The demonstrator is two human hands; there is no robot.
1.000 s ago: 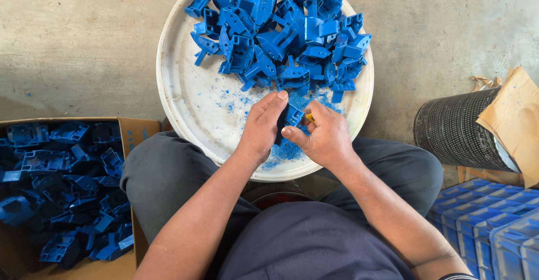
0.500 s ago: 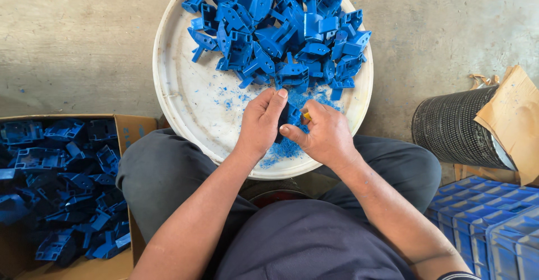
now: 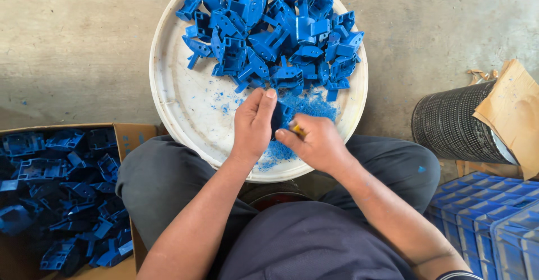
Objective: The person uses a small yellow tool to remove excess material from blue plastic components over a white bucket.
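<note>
I see the left hand (image 3: 254,124) wrapped around a blue plastic part (image 3: 281,117), fingers pressed together along its side, holding it just over the near rim of the round white tray (image 3: 174,97), above a scatter of blue shavings (image 3: 310,107). My right hand (image 3: 315,142) is curled tight, pinching a small yellow-handled tool (image 3: 297,129) against that part, while a heap of blue plastic brackets (image 3: 275,30) fills the tray's far half and a cardboard box (image 3: 132,135) of more sits by the left knee
</note>
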